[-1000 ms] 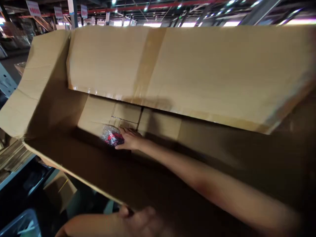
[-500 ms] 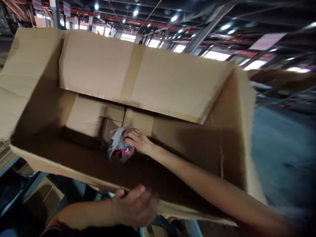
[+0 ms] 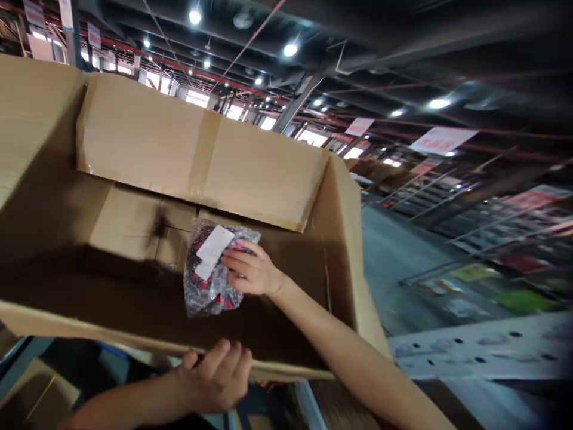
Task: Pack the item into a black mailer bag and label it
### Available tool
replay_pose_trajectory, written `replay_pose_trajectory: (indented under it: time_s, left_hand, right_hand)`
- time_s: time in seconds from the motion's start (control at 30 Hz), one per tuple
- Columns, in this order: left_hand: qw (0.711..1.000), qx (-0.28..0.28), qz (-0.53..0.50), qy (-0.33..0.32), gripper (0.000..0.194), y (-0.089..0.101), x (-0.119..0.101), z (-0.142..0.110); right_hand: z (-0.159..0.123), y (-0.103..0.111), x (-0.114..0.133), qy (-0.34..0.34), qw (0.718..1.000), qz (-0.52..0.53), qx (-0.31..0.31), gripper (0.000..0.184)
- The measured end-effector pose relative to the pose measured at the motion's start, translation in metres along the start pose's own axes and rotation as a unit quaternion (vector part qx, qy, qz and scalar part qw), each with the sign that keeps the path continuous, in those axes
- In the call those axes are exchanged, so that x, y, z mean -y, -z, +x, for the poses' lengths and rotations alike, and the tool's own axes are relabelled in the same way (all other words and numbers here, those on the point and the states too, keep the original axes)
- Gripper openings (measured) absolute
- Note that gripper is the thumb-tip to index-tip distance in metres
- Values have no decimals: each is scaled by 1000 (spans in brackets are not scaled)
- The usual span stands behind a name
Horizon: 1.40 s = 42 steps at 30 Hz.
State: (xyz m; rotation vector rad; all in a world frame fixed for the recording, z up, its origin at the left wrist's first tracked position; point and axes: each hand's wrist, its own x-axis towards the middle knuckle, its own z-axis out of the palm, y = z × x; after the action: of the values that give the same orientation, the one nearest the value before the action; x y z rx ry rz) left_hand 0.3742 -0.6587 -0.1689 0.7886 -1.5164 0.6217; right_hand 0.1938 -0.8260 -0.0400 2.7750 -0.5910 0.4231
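A large open cardboard box [image 3: 147,140] fills the left half of the view, its flaps standing up. My right hand [image 3: 250,272] reaches inside and is closed on a clear plastic packet [image 3: 210,278] that holds something red and black and carries a white label. The packet is lifted above the box floor. My left hand [image 3: 215,376] is at the near bottom edge, its fingers curled over the box's front wall.
Warehouse shelving [image 3: 483,239] with coloured goods runs along the right, beyond a grey floor aisle [image 3: 394,263]. A perforated metal shelf beam [image 3: 470,352] lies at the lower right. Ceiling lights and hanging signs [image 3: 441,140] are overhead. More cardboard [image 3: 31,400] sits below the box at lower left.
My right hand has taken hold of the packet and lifted it off the box floor, turning its label into view. The view has swung right and upward; my left hand stays on the front wall.
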Motion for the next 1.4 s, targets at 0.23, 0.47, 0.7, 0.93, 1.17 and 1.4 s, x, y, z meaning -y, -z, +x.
replay_pose_trajectory:
  time_s: [0.23,0.47,0.7,0.93,1.17,1.4]
  left_hand:
    - [997,14,-80,5,14,30,6,25]
    - [968,175,-139,111,25,82,115,135]
    - [874,391,-223,180,58,57,140,161]
    - [827,483,-179,225,19,53,162,175]
    - [694,417,-405,425,46,51,184,186]
    - [609,379,-437,542,72,57,169,191]
  right_hand:
    - [14,24,5,124,992,-22,-12,25]
    - [24,33,11,198,969,-103,-109,25]
    - [49,51,41,285,927,-118,-216,15]
    - [61,31,35,161,974,58,-145,42]
    - [52,31,40,37,986,158,-41,88]
    - [55,47,56,82,987,87,-104,96]
